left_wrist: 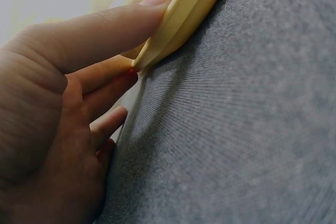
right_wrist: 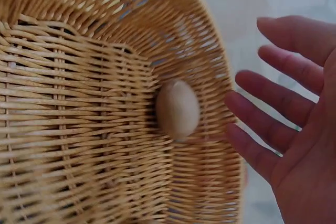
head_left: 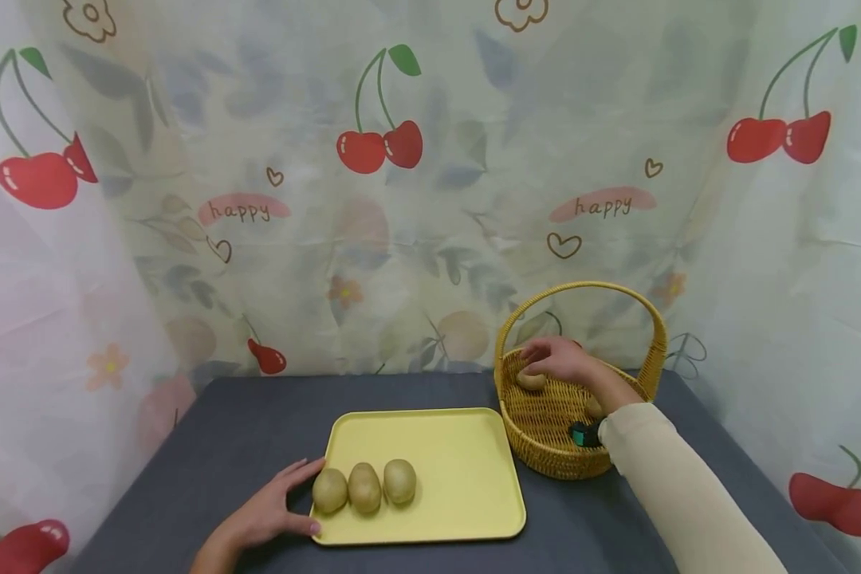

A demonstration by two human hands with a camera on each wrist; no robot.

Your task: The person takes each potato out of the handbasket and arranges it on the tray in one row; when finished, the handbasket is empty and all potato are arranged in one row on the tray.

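Observation:
My left hand (head_left: 269, 510) is at the left edge of a yellow tray (head_left: 459, 478), its thumb touching the rim near the front corner and its fairly straight fingers against the side. Three brown kiwifruits (head_left: 363, 488) sit in a row on the tray's left part. Over the far left side of a wicker basket (head_left: 556, 462) hovers my right hand (head_left: 560, 359), fingers spread and nothing held, as the right wrist view shows. Below it a kiwifruit (right_wrist: 178, 109) lies against the basket wall, apart from the fingers. Another kiwifruit (head_left: 594, 408) is partly hidden by my right forearm.
The basket's tall arched handle (head_left: 581, 285) rises around my right arm. A dark grey cloth (head_left: 273, 406) covers the table under tray and basket. Behind hangs a curtain (head_left: 430, 263) with printed cherries. A black and green device (head_left: 584, 434) sits below my right wrist.

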